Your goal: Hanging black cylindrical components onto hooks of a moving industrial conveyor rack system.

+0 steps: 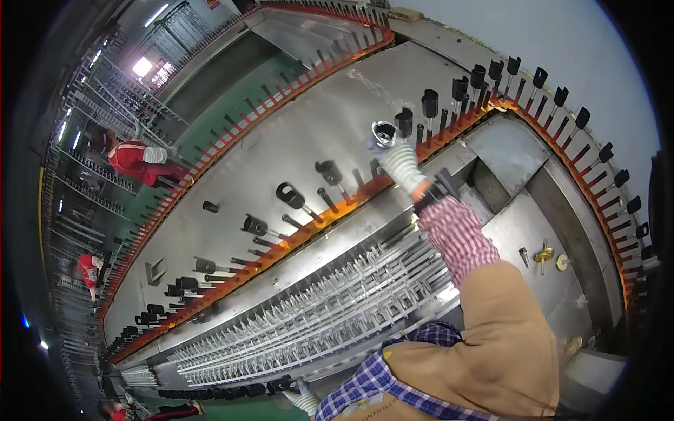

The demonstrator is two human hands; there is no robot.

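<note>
My right hand (401, 165), in a grey-and-white striped glove, reaches out over the orange conveyor rail (319, 217). Its fingers are closed on a shiny silver cup-shaped metal part (384, 133), open end up. Just right of it stands a black cup-shaped part (403, 122) on a rail pin; another black cup (328, 170) stands to the left. Whether the silver part touches a pin is hidden by the glove. Low in the picture, my left hand (304, 398), also gloved, is beside a row of black parts (242, 391); its fingers are partly hidden.
Racks of silver metal parts (302, 316) lie between me and the rail. The rail, lined with upright pins, curves round a steel table (274, 158). Small metal and brass pieces (543, 257) lie at right. Other people (137, 161) in red work at far left.
</note>
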